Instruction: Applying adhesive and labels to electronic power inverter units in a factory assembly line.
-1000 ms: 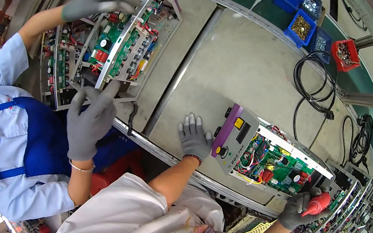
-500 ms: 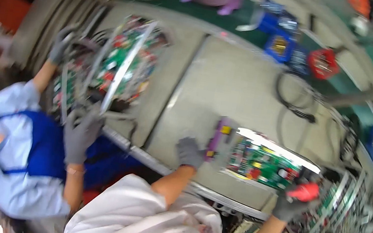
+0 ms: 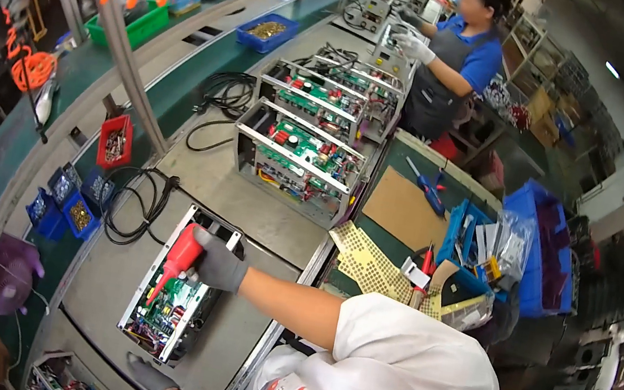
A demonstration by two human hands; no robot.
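My right hand (image 3: 221,264), in a grey glove, is closed around a red squeeze bottle (image 3: 182,252). The bottle is tilted, its tapered nozzle pointing down over an open metal-framed electronic unit (image 3: 181,321). Inside that unit a green circuit board (image 3: 158,320) carries many small components. Whether the nozzle touches the board I cannot tell. Just off the unit's near end, my left hand (image 3: 150,377), gloved too, lies low over the bench with its fingers stretched out and nothing in them.
More open units (image 3: 299,151) stand farther along the line. Coiled black cable (image 3: 147,208), a red bin (image 3: 115,142) and blue bins (image 3: 81,214) of small parts lie to the left. Cardboard (image 3: 406,207) and a blue tray (image 3: 458,242) are on the right. A co-worker (image 3: 456,62) works at the far end.
My view has swung to the right along the line. The red bottle has gone from beside the unit's end to over its board. The co-worker on the left has left the view.
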